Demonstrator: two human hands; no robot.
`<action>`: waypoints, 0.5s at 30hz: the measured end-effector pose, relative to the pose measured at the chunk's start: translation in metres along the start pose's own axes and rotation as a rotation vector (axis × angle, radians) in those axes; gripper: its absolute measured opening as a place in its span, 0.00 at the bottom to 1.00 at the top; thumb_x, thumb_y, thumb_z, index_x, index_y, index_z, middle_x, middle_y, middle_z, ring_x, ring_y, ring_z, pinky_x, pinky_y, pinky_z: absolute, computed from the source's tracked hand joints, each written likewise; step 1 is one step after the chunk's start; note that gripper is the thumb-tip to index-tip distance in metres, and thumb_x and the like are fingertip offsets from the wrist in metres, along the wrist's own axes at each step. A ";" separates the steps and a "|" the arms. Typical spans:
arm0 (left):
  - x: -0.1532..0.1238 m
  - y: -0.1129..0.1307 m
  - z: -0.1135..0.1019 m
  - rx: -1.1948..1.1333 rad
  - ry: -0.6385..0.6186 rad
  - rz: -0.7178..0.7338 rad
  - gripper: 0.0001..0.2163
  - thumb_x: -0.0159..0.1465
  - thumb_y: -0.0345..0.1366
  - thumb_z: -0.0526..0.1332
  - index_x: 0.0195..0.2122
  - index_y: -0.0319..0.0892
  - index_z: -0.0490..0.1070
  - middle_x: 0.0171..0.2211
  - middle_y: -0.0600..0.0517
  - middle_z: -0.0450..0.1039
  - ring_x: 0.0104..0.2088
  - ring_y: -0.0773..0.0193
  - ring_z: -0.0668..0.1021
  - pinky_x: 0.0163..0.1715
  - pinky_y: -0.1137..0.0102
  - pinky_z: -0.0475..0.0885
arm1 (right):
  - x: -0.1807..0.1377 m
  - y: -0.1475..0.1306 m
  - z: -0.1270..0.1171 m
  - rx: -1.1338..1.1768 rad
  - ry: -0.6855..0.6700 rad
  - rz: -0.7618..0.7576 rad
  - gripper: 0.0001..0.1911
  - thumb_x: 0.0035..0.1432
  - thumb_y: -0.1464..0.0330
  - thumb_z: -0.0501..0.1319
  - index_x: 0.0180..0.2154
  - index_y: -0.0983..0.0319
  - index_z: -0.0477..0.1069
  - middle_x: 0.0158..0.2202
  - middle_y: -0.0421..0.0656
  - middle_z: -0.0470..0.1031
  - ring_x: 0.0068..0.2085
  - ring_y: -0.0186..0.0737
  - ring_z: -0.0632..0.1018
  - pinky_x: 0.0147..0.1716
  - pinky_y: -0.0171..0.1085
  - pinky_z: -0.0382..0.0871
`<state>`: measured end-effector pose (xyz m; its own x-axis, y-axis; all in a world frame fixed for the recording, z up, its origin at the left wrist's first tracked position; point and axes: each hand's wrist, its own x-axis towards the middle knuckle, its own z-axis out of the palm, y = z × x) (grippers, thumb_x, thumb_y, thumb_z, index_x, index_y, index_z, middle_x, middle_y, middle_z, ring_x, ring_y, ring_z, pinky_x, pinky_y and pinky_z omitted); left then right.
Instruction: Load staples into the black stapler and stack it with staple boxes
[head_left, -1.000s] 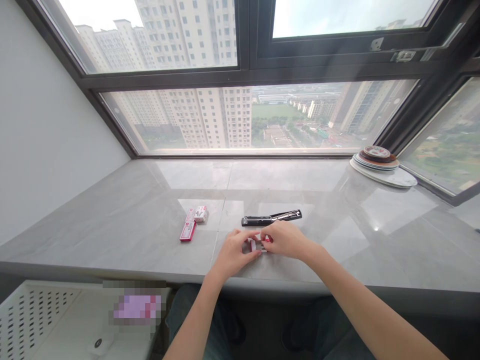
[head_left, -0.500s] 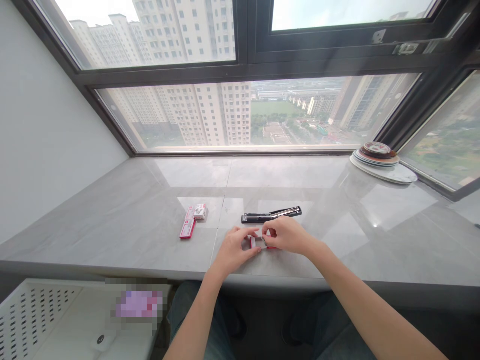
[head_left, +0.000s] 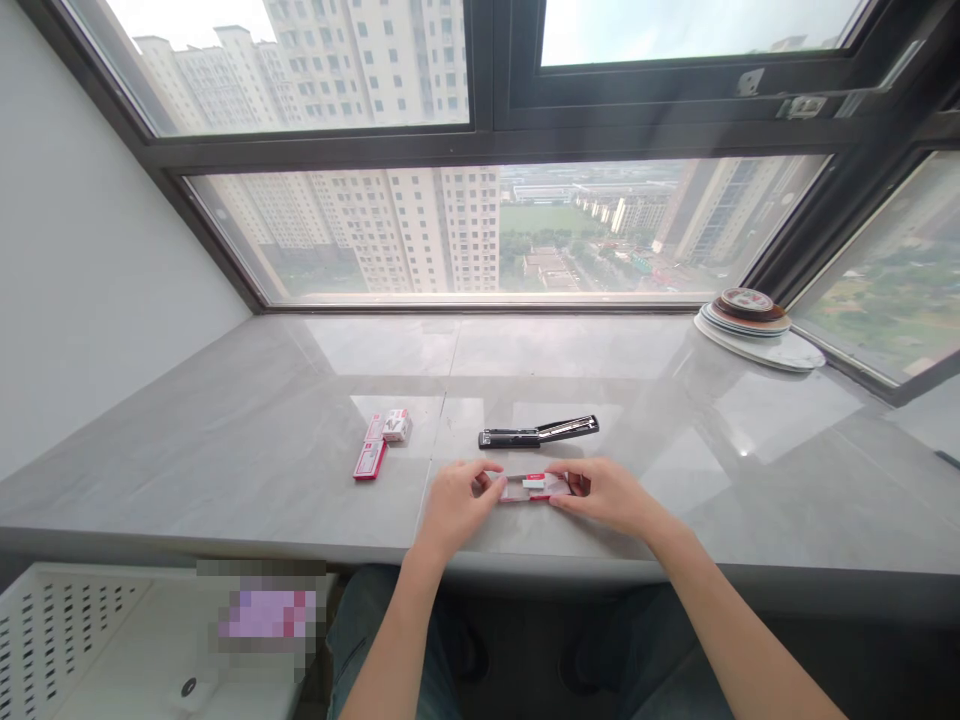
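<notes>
A small red-and-white staple box lies low over the counter, its tray slid partly out toward the left. My left hand pinches the left end of the tray between thumb and fingertips. At the box's right end, my right hand holds it between thumb and index finger. Whether staples lie in the tray is too small to make out. Just beyond my hands rests a black stapler, hinged open with its arm angled to the right.
Several small pink-and-white boxes stand together on the left of the grey counter. A stack of round plates or trays sits at the back right under the window. Below the front edge at left is a white perforated basket.
My right hand has moved right, from over the middle of the staple box to its right end, uncovering the box. The view has shifted slightly.
</notes>
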<state>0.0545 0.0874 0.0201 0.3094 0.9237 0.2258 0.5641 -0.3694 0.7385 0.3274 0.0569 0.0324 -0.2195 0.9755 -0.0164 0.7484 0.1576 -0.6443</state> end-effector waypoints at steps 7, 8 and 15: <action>0.003 0.014 0.017 -0.093 -0.084 0.008 0.11 0.74 0.41 0.52 0.41 0.47 0.72 0.30 0.54 0.79 0.33 0.60 0.80 0.37 0.66 0.68 | 0.005 -0.016 0.008 0.000 -0.013 -0.033 0.16 0.58 0.57 0.66 0.47 0.54 0.81 0.26 0.35 0.71 0.28 0.36 0.71 0.29 0.34 0.60; 0.003 0.015 0.016 -0.118 -0.102 0.008 0.10 0.75 0.41 0.51 0.42 0.48 0.71 0.30 0.55 0.79 0.33 0.60 0.80 0.37 0.67 0.68 | 0.005 -0.018 0.008 -0.004 -0.017 -0.035 0.16 0.58 0.57 0.67 0.47 0.54 0.81 0.26 0.35 0.71 0.28 0.36 0.71 0.29 0.34 0.60; 0.021 -0.002 0.002 0.052 0.024 -0.053 0.08 0.73 0.42 0.55 0.48 0.50 0.71 0.33 0.55 0.78 0.35 0.60 0.79 0.38 0.67 0.69 | 0.009 -0.031 0.010 -0.024 0.036 -0.029 0.25 0.58 0.48 0.68 0.53 0.51 0.80 0.25 0.36 0.71 0.26 0.36 0.69 0.29 0.35 0.57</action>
<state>0.0610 0.1072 0.0221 0.2596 0.9442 0.2029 0.6182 -0.3239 0.7161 0.2959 0.0588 0.0451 -0.2189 0.9753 0.0299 0.7569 0.1890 -0.6257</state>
